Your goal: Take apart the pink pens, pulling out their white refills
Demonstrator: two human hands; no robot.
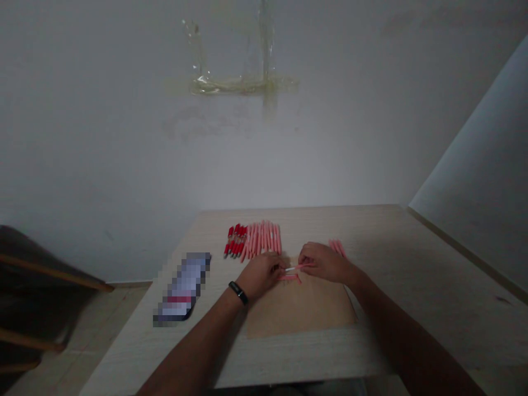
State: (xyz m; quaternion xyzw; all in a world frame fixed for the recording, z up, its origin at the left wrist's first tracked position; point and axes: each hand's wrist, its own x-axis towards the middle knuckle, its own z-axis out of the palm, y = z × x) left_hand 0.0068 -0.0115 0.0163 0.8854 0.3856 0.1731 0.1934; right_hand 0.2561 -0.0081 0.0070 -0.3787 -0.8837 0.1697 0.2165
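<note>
My left hand [260,274] and my right hand [324,261] meet over a brown board [301,308] on the table. Between their pinched fingers they hold a thin pink pen part with a white section [295,268]. Another pink piece [291,278] lies on the board just below it. A row of pink pen barrels [264,237] lies beyond my left hand, with several red pens [235,241] at its left end. A few more pink pieces [337,246] lie behind my right hand. A dark band [238,292] circles my left wrist.
The light wooden table [412,286] stands against a pale wall. A blurred flat object [183,287] lies at the table's left. A dark wooden chair [33,297] stands left of the table. A slanted white panel [482,181] rises at the right.
</note>
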